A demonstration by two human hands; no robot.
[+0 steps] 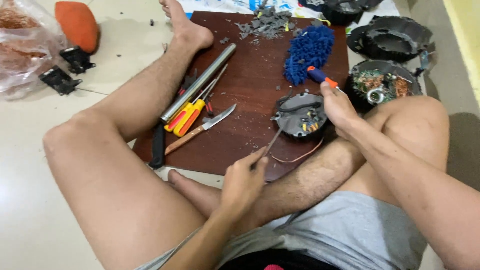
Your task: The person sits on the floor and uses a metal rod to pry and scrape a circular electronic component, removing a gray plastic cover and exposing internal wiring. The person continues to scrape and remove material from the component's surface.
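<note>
Fingers of the left hand (245, 175) pinch a thin metal rod (272, 142) near the front edge of the brown board (240, 135) on the floor, its tip reaching the round motor part (300, 117) lying by the board's right edge. Just beyond, the right hand (337, 107) grips an orange-and-blue handled screwdriver (320, 76) over that part. Farther off lie a knife (200, 129), yellow pliers (186, 117), a steel tube (200, 82), a blue duster (310, 50), and grey debris (267, 22) at the far edge.

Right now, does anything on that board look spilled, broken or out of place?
Yes. Grey broken fragments lie heaped at the brown board's far edge, with crumbs scattered across it. A loose copper wire trails from the round motor part.
</note>
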